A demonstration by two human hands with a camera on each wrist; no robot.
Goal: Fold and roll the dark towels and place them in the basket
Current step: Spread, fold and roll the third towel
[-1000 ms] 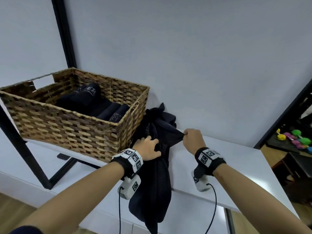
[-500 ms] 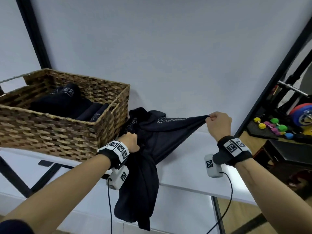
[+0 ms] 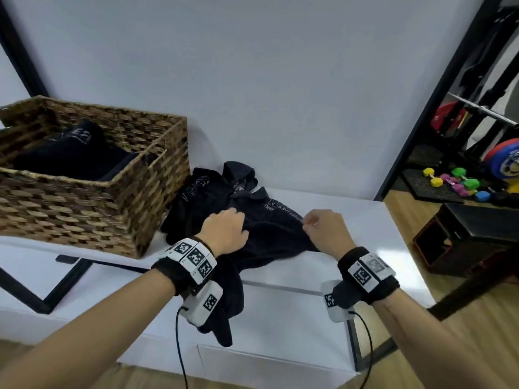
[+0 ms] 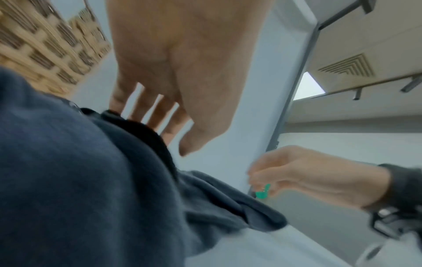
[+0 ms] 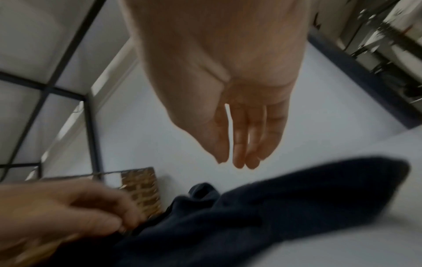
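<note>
A crumpled dark towel [image 3: 269, 237] [image 4: 91, 180] [image 5: 251, 216] lies on the white table [image 3: 351, 220], right of the wicker basket [image 3: 84, 209] [image 4: 45, 45] [image 5: 141, 186]. One end hangs over the table's front edge. Rolled dark towels [image 3: 75, 155] sit inside the basket. My left hand [image 3: 224, 230] [image 4: 171, 81] reaches onto the towel's middle with straight, spread fingers. My right hand [image 3: 323, 228] [image 5: 228, 108] hovers at the towel's right edge, fingers relaxed and holding nothing.
The white wall stands close behind the table. To the right, on the floor, are coloured dumbbells [image 3: 455, 183], a weight plate [image 3: 505, 161] and a black bench [image 3: 477, 231]. A black frame post [image 3: 429, 102] rises beside them.
My right hand had the towel corner stretched out to the right; it has let go and come back left above the towel. The left hand's grip has loosened to straight fingers.
</note>
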